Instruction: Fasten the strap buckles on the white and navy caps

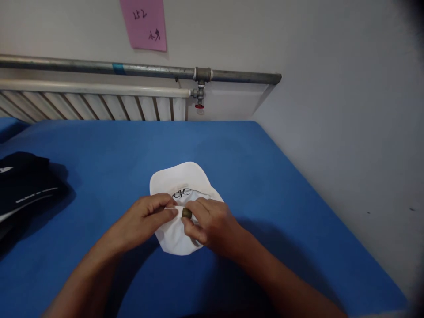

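A white baseball cap (181,173) lies on the blue surface in front of me, its brim pointing away. Dark lettering shows on the inside, near the brim. Across the cap runs its white strap (179,213), which carries a small brass-coloured buckle (187,213). My left hand (150,216) pinches the strap between thumb and fingers, left of the buckle. On the other side, my right hand (209,222) is closed at the buckle, thumb below and fingers above. What its fingertips grip there is partly hidden, but they touch the strap and buckle.
Dark folded clothing (29,185) rests at the left on the blue-covered table (232,145). Behind the far edge stand a white radiator (99,104) and a metal pipe (152,70) with a red-handled valve (199,106). A wall (347,132) borders the right side.
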A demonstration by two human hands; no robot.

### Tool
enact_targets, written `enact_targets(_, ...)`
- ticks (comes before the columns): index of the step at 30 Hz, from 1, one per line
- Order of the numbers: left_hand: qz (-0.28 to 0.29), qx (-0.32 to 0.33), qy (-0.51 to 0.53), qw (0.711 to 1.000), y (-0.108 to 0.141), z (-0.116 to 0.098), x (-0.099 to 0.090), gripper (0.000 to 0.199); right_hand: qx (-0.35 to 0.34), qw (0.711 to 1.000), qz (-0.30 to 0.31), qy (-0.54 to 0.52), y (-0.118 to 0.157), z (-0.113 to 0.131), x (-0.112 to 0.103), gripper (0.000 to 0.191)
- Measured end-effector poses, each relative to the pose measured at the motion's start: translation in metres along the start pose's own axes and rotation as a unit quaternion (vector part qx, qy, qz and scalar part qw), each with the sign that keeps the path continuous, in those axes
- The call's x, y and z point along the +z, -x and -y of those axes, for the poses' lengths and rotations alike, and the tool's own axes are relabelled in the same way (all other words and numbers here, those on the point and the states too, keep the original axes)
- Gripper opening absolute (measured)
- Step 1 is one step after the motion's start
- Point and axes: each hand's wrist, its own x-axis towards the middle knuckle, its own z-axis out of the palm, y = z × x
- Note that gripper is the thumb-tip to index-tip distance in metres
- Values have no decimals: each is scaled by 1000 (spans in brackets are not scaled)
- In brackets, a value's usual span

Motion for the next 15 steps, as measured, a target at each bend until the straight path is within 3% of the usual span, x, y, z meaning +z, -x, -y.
enact_targets(9,-7,-12,35,999,2,-1,-1,31,49,997,12,-51,-1,0,3,15)
enact_targets(15,-41,-17,117,992,-1,1,0,27,93,981,25,-169,-4,0,-7,8)
